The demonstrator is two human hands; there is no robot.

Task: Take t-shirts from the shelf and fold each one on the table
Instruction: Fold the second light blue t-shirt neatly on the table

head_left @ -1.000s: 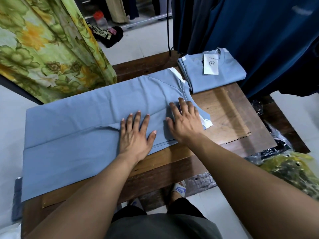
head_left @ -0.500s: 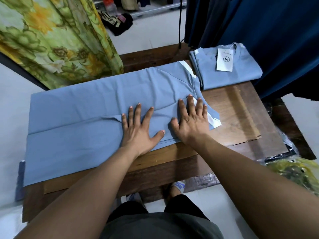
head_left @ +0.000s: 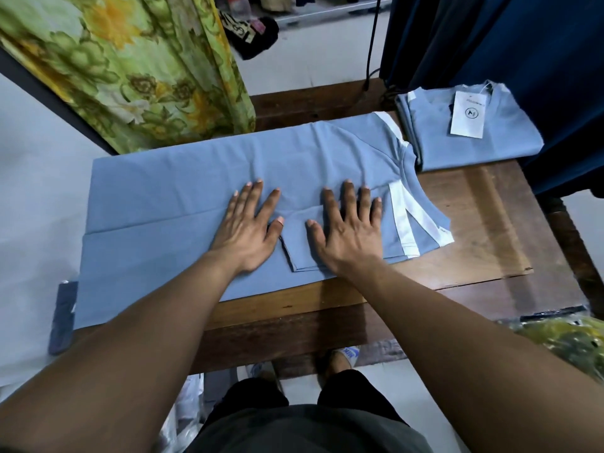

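Both hands (head_left: 248, 230) flat on t-shirt (head_left: 170, 191)

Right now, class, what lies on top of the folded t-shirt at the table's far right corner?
A white paper tag lies on the folded t-shirt. Whatever is beneath the tag is covered.

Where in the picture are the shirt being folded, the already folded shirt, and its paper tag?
Shirt being folded (head_left: 183, 191): head view, on the flat blue body left of the hands.
Folded shirt (head_left: 510, 138): head view, on its blue front right of the tag.
Paper tag (head_left: 468, 114): head view, on the white card's middle.
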